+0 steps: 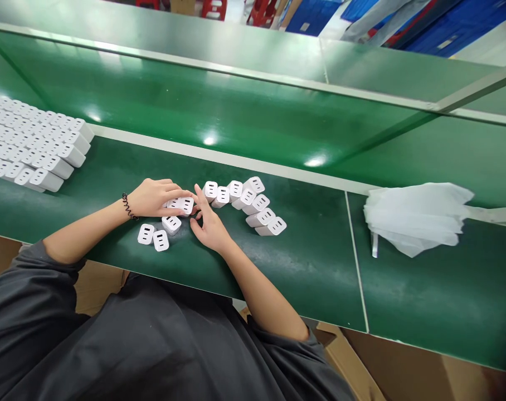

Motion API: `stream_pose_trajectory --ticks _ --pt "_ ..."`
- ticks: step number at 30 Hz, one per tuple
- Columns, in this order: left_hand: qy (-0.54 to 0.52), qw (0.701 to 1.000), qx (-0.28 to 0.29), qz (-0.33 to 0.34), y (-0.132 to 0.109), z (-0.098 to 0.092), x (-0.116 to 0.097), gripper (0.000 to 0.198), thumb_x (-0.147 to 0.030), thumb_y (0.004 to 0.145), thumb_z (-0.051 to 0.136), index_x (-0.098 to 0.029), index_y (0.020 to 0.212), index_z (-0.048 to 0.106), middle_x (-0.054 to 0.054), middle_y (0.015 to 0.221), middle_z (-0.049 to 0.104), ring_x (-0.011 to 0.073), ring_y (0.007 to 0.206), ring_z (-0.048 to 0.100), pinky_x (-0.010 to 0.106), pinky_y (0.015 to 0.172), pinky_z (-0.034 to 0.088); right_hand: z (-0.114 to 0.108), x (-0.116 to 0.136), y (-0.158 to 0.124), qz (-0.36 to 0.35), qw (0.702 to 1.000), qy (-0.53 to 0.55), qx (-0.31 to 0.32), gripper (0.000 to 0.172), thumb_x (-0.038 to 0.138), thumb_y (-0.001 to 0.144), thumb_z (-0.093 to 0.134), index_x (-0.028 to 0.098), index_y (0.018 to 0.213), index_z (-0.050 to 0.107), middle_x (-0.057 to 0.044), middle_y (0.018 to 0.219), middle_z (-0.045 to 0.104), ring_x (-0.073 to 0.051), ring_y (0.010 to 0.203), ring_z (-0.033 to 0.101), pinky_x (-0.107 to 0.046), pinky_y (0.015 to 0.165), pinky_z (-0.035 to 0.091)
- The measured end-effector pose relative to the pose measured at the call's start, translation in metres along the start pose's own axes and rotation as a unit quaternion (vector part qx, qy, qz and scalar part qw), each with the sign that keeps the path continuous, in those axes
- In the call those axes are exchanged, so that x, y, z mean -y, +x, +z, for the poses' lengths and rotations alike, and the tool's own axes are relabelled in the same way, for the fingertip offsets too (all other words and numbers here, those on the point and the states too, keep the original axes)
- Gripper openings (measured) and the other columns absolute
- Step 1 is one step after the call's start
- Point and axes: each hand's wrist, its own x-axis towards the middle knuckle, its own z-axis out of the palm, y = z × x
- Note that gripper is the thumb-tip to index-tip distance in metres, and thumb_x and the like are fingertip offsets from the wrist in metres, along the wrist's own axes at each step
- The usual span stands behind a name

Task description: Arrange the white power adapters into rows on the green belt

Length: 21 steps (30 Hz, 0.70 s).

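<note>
My left hand (pixel 155 199), with a black coiled band at its wrist, is curled round a couple of white charger plugs (pixel 186 205) standing port side up. Its fingers lie along their far side and the thumb along the near side. My right hand (pixel 211 225) is just to the right, fingers apart, its fingertips close to the end of those plugs; I cannot tell whether they touch. Three loose chargers (pixel 161 240) stand nearer to me, below my left hand. Beyond my right hand, several more chargers (pixel 259 204) form a curved line.
A large block of packed white chargers (pixel 35 142) stands at the far left. To the right, a pile of thin white bags (pixel 416 217) lies on the green tabletop (pixel 315 262). A green panel with a pale ledge (pixel 161 142) runs along the back.
</note>
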Motion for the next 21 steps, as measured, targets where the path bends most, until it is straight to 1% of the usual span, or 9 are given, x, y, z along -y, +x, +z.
stream_pose_trajectory --ticks 3,7,10,12,15,18,20,21 --pt "0.006 1.000 0.003 -0.008 0.001 0.000 0.009 0.057 -0.069 0.095 0.045 -0.026 0.123 0.070 0.008 0.108 0.076 0.0198 0.092 0.069 0.023 0.057 0.038 0.001 0.001 0.000 0.001 1.000 -0.002 0.012 0.093 0.011 0.088 0.042 0.031 0.161 -0.012 -0.011 0.160 0.039 -0.019 0.103 0.062 -0.038 0.086 0.058" --pt "0.012 1.000 -0.013 0.003 0.000 0.000 0.016 0.057 -0.070 0.095 0.045 -0.027 0.122 0.071 0.008 0.107 0.076 0.0211 0.092 0.068 0.025 0.060 0.040 0.003 0.001 0.001 0.003 1.000 0.002 0.023 0.095 0.010 0.086 0.043 0.031 0.161 -0.012 -0.012 0.163 0.033 -0.020 0.110 0.060 -0.039 0.088 0.058" --pt "0.012 1.000 -0.014 0.021 0.001 0.000 0.015 0.061 -0.073 0.091 0.049 -0.027 0.125 0.069 0.009 0.108 0.076 0.0225 0.091 0.068 0.026 0.059 0.041 0.003 0.000 0.001 0.001 1.000 0.005 0.024 0.094 0.011 0.086 0.044 0.029 0.162 -0.009 -0.013 0.161 0.037 -0.021 0.111 0.060 -0.039 0.087 0.059" --pt "0.020 0.999 -0.004 0.028 0.001 0.001 0.013 0.061 -0.072 0.091 0.051 -0.027 0.128 0.067 0.010 0.110 0.076 0.0231 0.091 0.068 0.026 0.058 0.040 0.002 0.000 0.001 0.006 1.000 0.004 0.024 0.095 0.010 0.084 0.045 0.028 0.162 -0.005 -0.013 0.155 0.044 -0.021 0.109 0.061 -0.039 0.087 0.059" --pt "0.036 0.999 0.010 0.023 0.001 0.003 0.013 0.058 -0.069 0.094 0.049 -0.028 0.131 0.066 0.009 0.111 0.075 0.0225 0.091 0.069 0.026 0.057 0.040 -0.002 0.003 0.000 0.006 1.000 -0.008 0.005 0.090 0.007 0.082 0.043 0.029 0.162 0.008 -0.011 0.149 0.051 -0.018 0.101 0.065 -0.036 0.084 0.060" --pt "0.025 1.000 0.008 -0.001 -0.002 0.003 0.016 0.059 -0.069 0.095 0.047 -0.026 0.129 0.067 0.010 0.111 0.075 0.0221 0.094 0.071 0.025 0.059 0.042 -0.008 0.008 -0.003 -0.005 0.998 -0.039 -0.042 0.075 0.006 0.084 0.038 0.028 0.156 0.032 -0.011 0.149 0.052 -0.014 0.087 0.066 -0.032 0.079 0.060" --pt "-0.009 0.999 -0.015 -0.037 -0.005 0.001 0.020 0.061 -0.071 0.092 0.049 -0.025 0.126 0.069 0.010 0.110 0.076 0.0220 0.095 0.071 0.025 0.063 0.045 -0.011 0.011 -0.004 -0.016 0.996 -0.056 -0.065 0.066 0.007 0.087 0.037 0.026 0.150 0.042 -0.011 0.144 0.055 -0.014 0.083 0.066 -0.031 0.077 0.059" --pt "-0.037 0.997 -0.038 -0.063 -0.007 0.000 0.022 0.062 -0.073 0.089 0.053 -0.025 0.124 0.069 0.009 0.110 0.076 0.0219 0.094 0.071 0.026 0.066 0.047 -0.011 0.011 -0.005 -0.021 0.995 -0.059 -0.071 0.063 0.008 0.088 0.037 0.026 0.149 0.044 -0.011 0.142 0.056 -0.013 0.082 0.066 -0.031 0.076 0.059"
